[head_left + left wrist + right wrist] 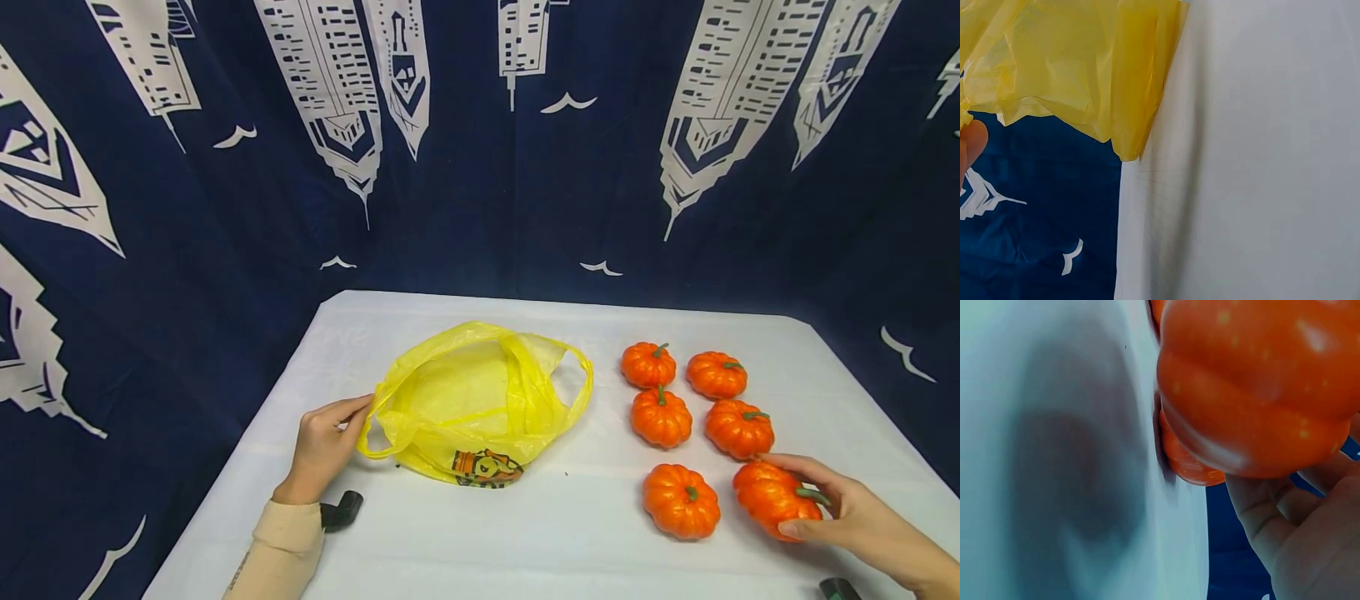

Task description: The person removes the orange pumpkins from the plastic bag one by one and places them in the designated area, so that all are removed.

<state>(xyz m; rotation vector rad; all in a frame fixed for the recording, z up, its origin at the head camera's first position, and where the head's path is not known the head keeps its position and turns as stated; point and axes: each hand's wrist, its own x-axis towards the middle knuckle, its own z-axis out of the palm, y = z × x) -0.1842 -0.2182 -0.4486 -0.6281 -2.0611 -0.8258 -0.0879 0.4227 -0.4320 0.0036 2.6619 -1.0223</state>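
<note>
At the left of the head view, my left hand (324,442) pinches the handle edge of a yellow plastic bag (450,383), whose mouth gapes wide. The left wrist view shows the bag's thin film (1066,69) and a fingertip (974,140) against it. On the right, my right hand (847,508) grips a small orange pumpkin (772,500) with a green stem, thumb on the near side and fingers over the far side. In the right wrist view that pumpkin (1254,387) is raised off the table, above its shadow.
Several other orange pumpkins stand in two rows on the white table (540,533), among them a near one (681,502) and a far one (648,365). A dark blue curtain (495,200) with white buildings hangs behind. Black wrist gear (342,510) sits by the left wrist.
</note>
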